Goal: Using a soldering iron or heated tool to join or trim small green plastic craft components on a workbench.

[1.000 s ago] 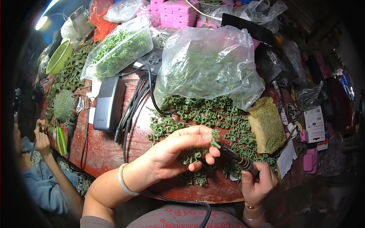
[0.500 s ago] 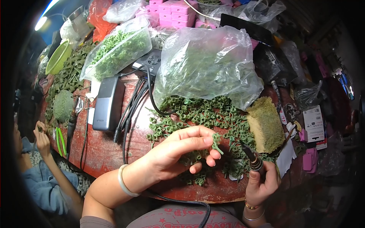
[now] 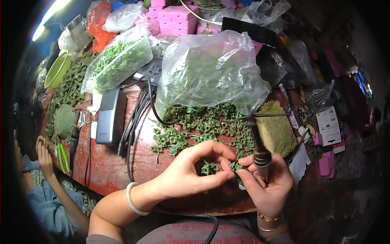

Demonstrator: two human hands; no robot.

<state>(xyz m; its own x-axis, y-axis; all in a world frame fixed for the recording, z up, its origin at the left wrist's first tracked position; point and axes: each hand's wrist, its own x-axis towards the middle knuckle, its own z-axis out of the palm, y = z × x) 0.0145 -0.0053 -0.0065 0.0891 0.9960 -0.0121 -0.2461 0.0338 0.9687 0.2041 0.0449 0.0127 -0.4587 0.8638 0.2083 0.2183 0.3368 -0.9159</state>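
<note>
Right, biggest first: one red table point(image 3: 122, 162) carries everything, and one large clear bag point(image 3: 211, 73) of green parts bulges at its middle, hanging over the back of the loose pile point(image 3: 203, 126) of small green plastic pieces spread before it. One clear tub point(image 3: 118, 59) of the same green bits sits back left, with a stack of pink boxes point(image 3: 170, 18) behind it. One mossy sponge block point(image 3: 276, 128) lies just right of the pile, one grey adapter point(image 3: 109, 116) lies to its left, and black cables point(image 3: 136, 122) run from there across the table's front, between the adapter and the pile. At far left, another person's hand point(image 3: 44, 156) works by its own heap. Now the near edge: the left hand point(image 3: 191, 175), one pale bangle point(image 3: 132, 199) on its wrist, has thumb and fingers pinched onto one green piece point(image 3: 235, 166) just off the pile's front. The right hand point(image 3: 266, 185) is wrapped around one dark soldering iron point(image 3: 260, 150), held upright, its shaft crossing in front of the sponge, and its fingertips meet that same green piece.
</note>
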